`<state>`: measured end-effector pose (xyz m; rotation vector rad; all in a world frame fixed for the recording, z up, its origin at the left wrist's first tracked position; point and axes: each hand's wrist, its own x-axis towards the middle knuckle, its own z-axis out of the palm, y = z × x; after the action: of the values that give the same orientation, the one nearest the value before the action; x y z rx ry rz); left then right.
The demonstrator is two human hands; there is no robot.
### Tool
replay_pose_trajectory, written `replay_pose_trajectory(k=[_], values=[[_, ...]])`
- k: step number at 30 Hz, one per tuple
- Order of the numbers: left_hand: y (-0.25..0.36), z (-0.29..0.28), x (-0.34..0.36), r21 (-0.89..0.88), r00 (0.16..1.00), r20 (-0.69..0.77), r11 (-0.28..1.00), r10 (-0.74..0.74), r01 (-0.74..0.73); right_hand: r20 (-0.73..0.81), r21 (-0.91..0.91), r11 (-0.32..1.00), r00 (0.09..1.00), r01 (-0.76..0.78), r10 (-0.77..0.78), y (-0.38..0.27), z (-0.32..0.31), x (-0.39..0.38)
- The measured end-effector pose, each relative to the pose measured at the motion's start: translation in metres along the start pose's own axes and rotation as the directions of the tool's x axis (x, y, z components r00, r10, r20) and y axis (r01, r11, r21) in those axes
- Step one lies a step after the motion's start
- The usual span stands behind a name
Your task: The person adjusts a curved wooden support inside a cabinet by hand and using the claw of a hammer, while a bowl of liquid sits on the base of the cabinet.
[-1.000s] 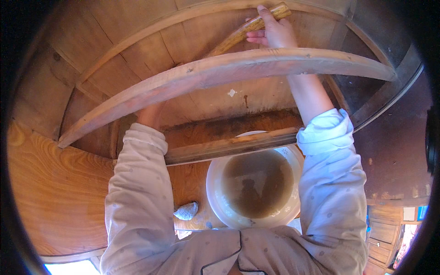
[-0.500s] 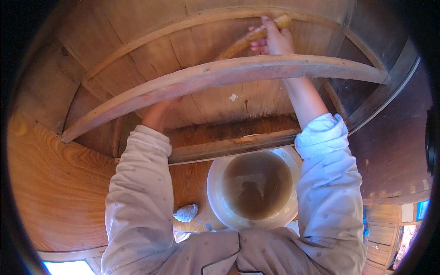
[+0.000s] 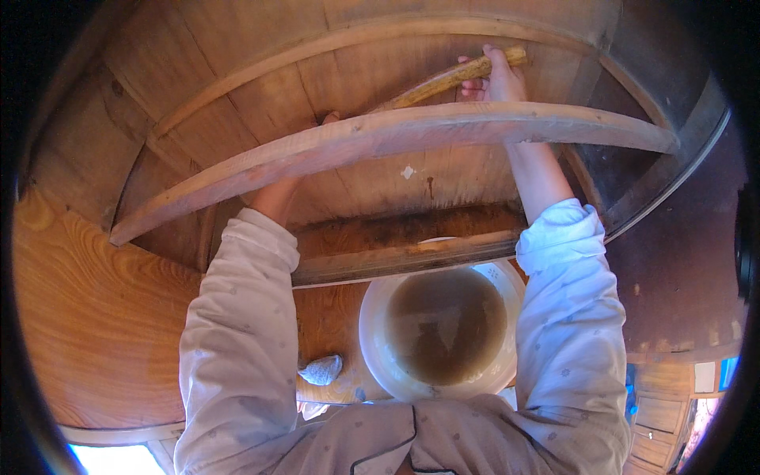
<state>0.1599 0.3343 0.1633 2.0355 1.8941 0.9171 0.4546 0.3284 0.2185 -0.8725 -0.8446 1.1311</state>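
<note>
A yellowish wooden stick (image 3: 447,79) slants across the inside of a plank-built wooden frame, its lower left end passing behind a rail (image 3: 396,127). Near the stick's upper right end my right hand (image 3: 500,77) is closed around it, beyond the rail. My left hand (image 3: 331,117) reaches behind the same rail, close to the planks. Only a bit of its fingers shows above the wood, so its grip is hidden. Both arms, in pale rolled sleeves, pass over the frame's near bar (image 3: 412,255).
A white basin (image 3: 372,332) of murky brown liquid stands between my arms, under the near bar. Left of it a small greyish bundle (image 3: 321,370) lies on the wood-grain tabletop (image 3: 103,340). A dark brown panel (image 3: 681,253) stands at the right.
My right hand and the stick have shifted slightly right and down in the picture, along with the frame. Some of my left fingers now show above the rail.
</note>
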Motion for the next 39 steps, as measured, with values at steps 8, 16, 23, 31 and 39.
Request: replay_pose_trajectory(k=[8, 16, 23, 31, 39], values=[[0.026, 0.001, 0.012, 0.013, 0.998, 0.034, 0.999, -0.051, 0.051, -0.039, 0.272, 0.961, 0.997, -0.053, 0.066, 0.036, -0.040, 0.008], [0.027, 0.008, 0.026, 0.070, 0.995, 0.090, 0.997, -0.031, 0.025, -0.054, 0.482, 0.862, 0.987, 0.157, -0.150, 0.057, -0.067, -0.017], [0.017, 0.008, 0.027, 0.080, 0.996, 0.082, 0.996, 0.019, -0.026, -0.106, 0.139, 0.989, 0.994, 0.046, -0.032, 0.031, -0.096, -0.029], [-0.021, 0.002, 0.009, 0.038, 1.000, 0.030, 0.999, 0.005, -0.006, -0.026, -0.046, 0.995, 0.996, 0.086, -0.088, -0.011, 0.005, -0.024], [-0.009, 0.008, 0.006, 0.032, 0.999, 0.033, 0.999, -0.005, 0.004, 0.045, -0.155, 0.978, 0.990, 0.139, -0.133, -0.009, -0.003, 0.010]])
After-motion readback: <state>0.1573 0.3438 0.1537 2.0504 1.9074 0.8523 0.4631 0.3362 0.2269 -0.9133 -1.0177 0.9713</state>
